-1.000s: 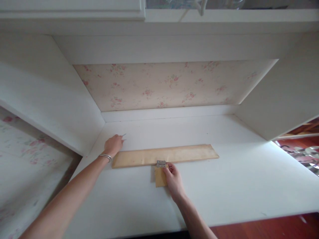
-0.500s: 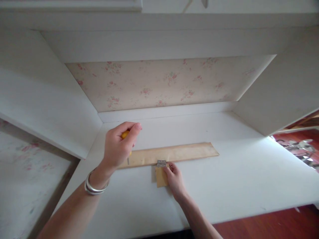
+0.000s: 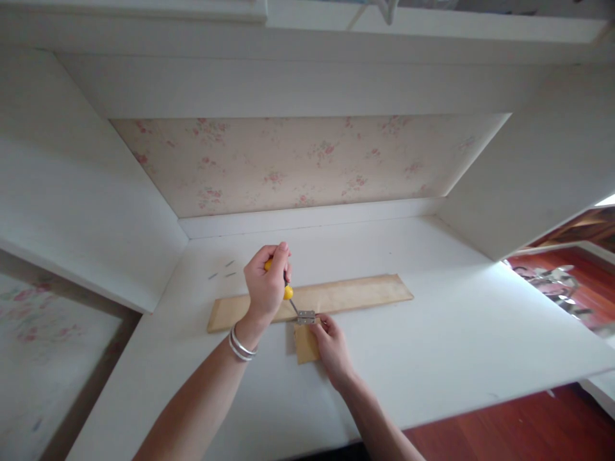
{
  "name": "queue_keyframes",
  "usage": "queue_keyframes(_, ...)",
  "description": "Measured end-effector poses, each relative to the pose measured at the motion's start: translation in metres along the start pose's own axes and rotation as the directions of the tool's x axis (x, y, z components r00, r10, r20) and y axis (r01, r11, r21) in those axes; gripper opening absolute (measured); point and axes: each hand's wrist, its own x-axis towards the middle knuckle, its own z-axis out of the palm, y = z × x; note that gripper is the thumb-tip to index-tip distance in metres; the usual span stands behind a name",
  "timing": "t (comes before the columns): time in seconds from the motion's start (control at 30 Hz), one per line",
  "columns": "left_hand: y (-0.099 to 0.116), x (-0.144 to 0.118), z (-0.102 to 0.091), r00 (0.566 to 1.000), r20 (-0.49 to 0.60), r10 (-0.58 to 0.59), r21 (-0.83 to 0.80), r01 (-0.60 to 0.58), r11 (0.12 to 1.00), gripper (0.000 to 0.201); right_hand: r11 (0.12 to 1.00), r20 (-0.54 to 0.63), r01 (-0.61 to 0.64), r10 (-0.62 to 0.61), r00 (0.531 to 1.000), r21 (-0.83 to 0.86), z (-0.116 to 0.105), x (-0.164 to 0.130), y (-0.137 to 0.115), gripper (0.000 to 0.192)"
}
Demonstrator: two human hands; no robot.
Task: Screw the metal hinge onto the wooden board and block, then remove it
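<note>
Loose screws [image 3: 221,269] lie on the white shelf [image 3: 432,320], far left. Left hand [image 3: 265,286] grasps a yellow-handled screwdriver [image 3: 287,292], tip on the metal hinge [image 3: 306,316] joining long wooden strip [image 3: 355,291] and small wooden block [image 3: 304,344]. Right hand [image 3: 330,346] fingers pinch the block beside the hinge.

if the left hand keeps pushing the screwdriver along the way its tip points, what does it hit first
Probably the small metal hinge: the screwdriver in the left hand slants down-right, its tip at or just above the hinge; contact is unclear.

A home: a white built-in cabinet [image 3: 86,186] backed with floral wallpaper [image 3: 307,160], above red wooden flooring [image 3: 519,429].
</note>
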Motion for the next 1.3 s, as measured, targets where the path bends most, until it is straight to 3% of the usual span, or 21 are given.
queue_keyframes(0.37, -0.011, 0.002, 0.005, 1.000, 0.000, 0.011, 0.016, -0.011, 1.000, 0.028, 0.998, -0.078, -0.011, 0.015, 0.997, 0.059, 0.003, -0.003, -0.003, 0.028)
queue_keyframes(0.6, -0.014, -0.002, 0.007, 0.999, 0.035, -0.013, 0.017, 0.012, 1.000, 0.026, 1.000, -0.014, -0.017, 0.016, 1.000, -0.015, -0.001, -0.002, 0.004, 0.027)
queue_keyframes(0.77, -0.014, -0.005, 0.006, 0.998, 0.055, -0.011, 0.041, 0.009, 0.999, 0.027, 0.977, -0.029, 0.037, -0.044, 0.999, -0.210, -0.006, -0.007, 0.006, 0.040)
queue_keyframes(0.93, -0.010, -0.011, 0.003, 0.995, 0.100, -0.016, 0.045, 0.012, 0.999, 0.028, 0.889, -0.040, 0.127, -0.160, 0.986, -0.441, -0.011, -0.011, 0.006, 0.049)
queue_keyframes(1.1, -0.007, -0.015, -0.002, 0.993, 0.120, -0.007, 0.066, 0.000, 0.998, 0.031, 0.862, -0.042, 0.204, -0.251, 0.967, -0.464, -0.013, -0.013, 0.013, 0.050)
queue_keyframes(1.2, -0.006, -0.015, -0.005, 0.996, 0.090, -0.008, 0.022, 0.006, 1.000, 0.028, 0.815, -0.036, 0.283, -0.348, 0.937, -0.506, -0.010, -0.018, 0.014, 0.043)
queue_keyframes(1.3, -0.005, -0.013, -0.006, 0.998, 0.067, 0.003, 0.003, -0.003, 1.000, 0.028, 0.705, 0.001, 0.368, -0.462, 0.887, -0.607, -0.009, -0.023, 0.011, 0.037)
